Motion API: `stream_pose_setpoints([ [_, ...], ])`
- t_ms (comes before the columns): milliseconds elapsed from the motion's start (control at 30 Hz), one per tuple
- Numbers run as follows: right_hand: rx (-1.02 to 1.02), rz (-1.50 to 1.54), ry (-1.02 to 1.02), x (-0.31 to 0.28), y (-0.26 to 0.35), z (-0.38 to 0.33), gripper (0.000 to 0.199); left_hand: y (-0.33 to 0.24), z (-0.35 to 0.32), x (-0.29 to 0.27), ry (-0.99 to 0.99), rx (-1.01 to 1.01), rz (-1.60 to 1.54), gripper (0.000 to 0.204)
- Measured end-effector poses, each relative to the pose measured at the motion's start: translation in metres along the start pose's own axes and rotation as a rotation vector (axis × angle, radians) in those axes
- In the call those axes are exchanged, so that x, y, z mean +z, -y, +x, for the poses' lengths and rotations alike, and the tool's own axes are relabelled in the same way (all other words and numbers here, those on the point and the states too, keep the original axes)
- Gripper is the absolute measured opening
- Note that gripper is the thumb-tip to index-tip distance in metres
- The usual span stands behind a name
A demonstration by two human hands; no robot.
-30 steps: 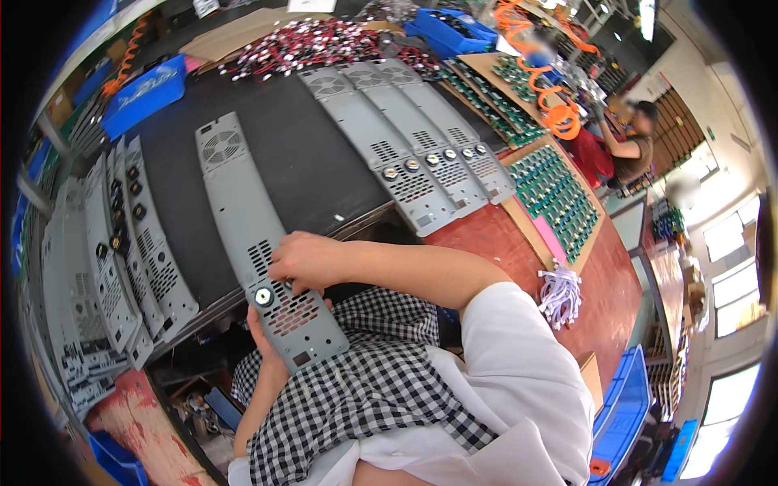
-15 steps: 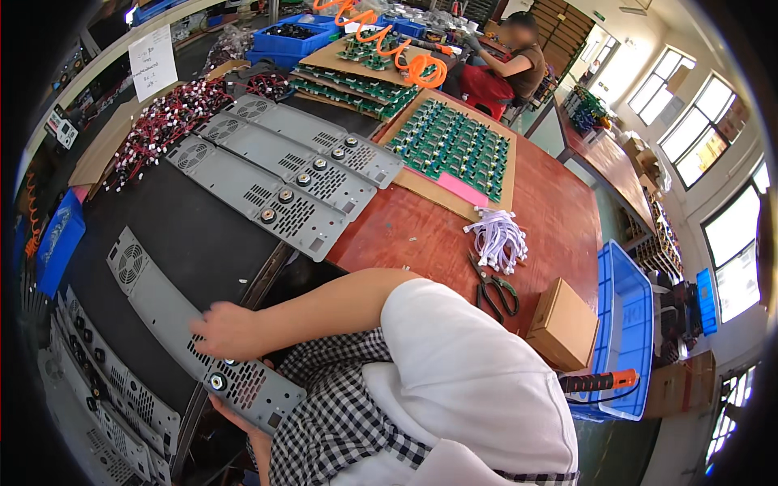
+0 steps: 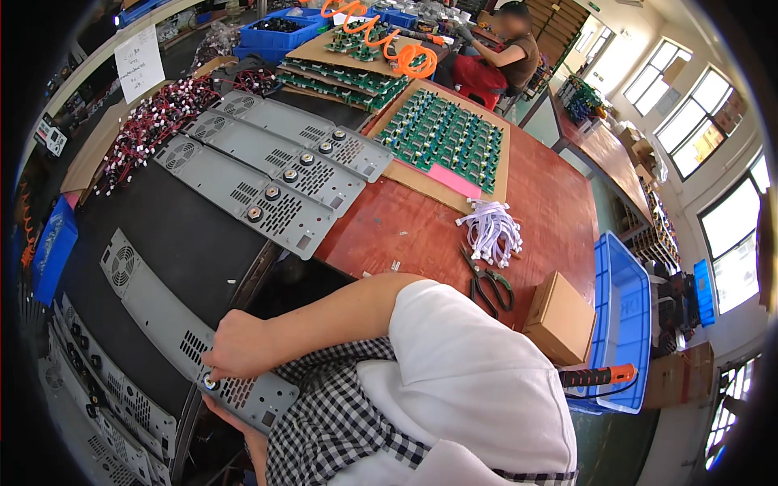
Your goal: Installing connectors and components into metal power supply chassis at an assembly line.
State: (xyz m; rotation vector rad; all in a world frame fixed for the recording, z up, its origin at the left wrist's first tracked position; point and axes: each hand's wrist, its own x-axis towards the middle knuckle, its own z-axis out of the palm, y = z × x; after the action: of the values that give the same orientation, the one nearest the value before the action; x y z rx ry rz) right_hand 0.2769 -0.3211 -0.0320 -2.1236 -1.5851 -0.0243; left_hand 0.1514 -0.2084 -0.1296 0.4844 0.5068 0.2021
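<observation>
A long grey metal panel [image 3: 154, 304], with vent slots and a fan grille, slants from the dark bench toward my lap. Its near end juts past the bench edge. From below, my left hand [image 3: 235, 417] holds that end by its left side; most of the fingers are hidden under the metal. My right hand [image 3: 241, 344] is closed over the panel, thumb and fingertips pinched at a round terminal with a nut [image 3: 211, 383]. The second terminal is covered by this hand.
Similar panels [image 3: 267, 174] lie side by side beyond, and more stand at the lower left [image 3: 121, 389]. On the red table are green circuit boards [image 3: 442, 138], white cables [image 3: 492, 231], pliers [image 3: 490, 287] and a carton [image 3: 562, 318]. A blue crate [image 3: 624, 308] stands right; a co-worker [image 3: 510, 57] sits beyond.
My right hand has come down and slightly right along the panel, from above the terminals onto the nearer visible one. My left hand stays under the panel. The whole view has shifted slightly.
</observation>
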Motion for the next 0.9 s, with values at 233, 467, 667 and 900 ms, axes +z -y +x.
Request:
stream_pose_setpoints([
  [233, 0.105, 0.102, 0.185, -0.011, 0.0, -0.003, 0.034, 0.002, 0.004, -0.002, 0.069, -0.007, 0.009, 0.07],
  [467, -0.328, 0.096, 0.05, 0.02, -0.005, -0.053, 0.079, 0.002, 0.004, 0.067, 0.221, -0.075, -0.04, 0.07],
  [667, 0.053, -0.3, 0.017, -0.006, -0.029, -0.068, 0.055, 0.003, 0.066, 0.084, 0.352, -0.195, 0.105, 0.068],
  [900, 0.211, -0.491, 0.178, -0.023, -0.081, -0.082, 0.049, -0.002, 0.059, 0.087, 0.305, -0.362, 0.277, 0.063],
])
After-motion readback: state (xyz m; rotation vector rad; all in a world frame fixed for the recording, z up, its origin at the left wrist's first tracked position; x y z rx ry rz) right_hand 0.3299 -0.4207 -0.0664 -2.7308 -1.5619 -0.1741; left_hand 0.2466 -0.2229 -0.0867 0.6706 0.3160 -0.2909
